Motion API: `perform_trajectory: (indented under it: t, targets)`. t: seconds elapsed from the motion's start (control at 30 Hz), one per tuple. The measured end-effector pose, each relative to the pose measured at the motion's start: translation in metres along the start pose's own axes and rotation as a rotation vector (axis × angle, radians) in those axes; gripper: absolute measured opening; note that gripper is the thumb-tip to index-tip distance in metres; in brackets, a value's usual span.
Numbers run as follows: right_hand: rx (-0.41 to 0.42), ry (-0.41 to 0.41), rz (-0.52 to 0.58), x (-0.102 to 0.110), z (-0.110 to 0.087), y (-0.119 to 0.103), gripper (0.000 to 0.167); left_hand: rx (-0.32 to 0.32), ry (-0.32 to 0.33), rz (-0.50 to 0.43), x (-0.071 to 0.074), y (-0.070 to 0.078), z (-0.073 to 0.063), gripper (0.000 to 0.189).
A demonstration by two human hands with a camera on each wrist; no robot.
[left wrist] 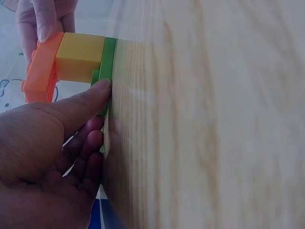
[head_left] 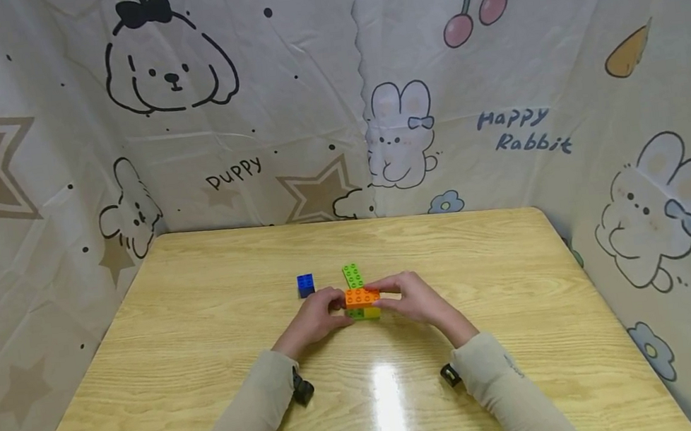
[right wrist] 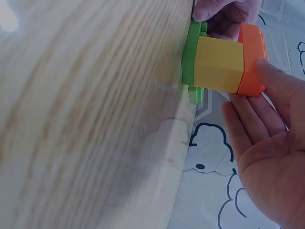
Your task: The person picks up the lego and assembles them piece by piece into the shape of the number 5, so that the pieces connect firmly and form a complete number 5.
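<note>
On the table, a small stack of building bricks stands between the two hands. A flat green brick (right wrist: pixel 190 57) forms its base, a yellow block (right wrist: pixel 218 64) sits on that, and an orange brick (head_left: pixel 361 298) lies across the top, its left part jutting past the yellow block. My left hand (head_left: pixel 319 318) pinches the green base at its left end, thumb on the near side. With thumb and fingers, my right hand (head_left: pixel 418 300) holds the orange brick at its right end. Just behind the stack lies a second flat green brick (head_left: pixel 352 275).
A blue brick (head_left: pixel 306 285) stands beyond the left hand, left of the stack. The wooden table (head_left: pixel 490 249) ends at a printed cloth (head_left: pixel 303 71) hung at the back and both sides. Dark wrist devices (head_left: pixel 303 389) sit at the sleeves.
</note>
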State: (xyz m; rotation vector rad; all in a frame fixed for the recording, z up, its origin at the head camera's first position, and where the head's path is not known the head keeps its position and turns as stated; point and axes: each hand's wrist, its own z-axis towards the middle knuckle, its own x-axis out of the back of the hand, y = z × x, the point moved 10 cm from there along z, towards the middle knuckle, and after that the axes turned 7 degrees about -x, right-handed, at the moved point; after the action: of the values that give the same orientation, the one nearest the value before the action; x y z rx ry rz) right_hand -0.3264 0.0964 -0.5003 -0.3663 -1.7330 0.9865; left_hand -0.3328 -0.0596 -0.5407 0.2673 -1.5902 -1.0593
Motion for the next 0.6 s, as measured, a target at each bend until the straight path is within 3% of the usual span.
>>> perform_trajectory:
  t: [0.6]
  targets:
    - [-0.001,0.011,-0.015,-0.0004,-0.0004,0.0017,0.038,0.0,0.002,-0.006,-0.0003,-0.0009,-0.0005,0.022]
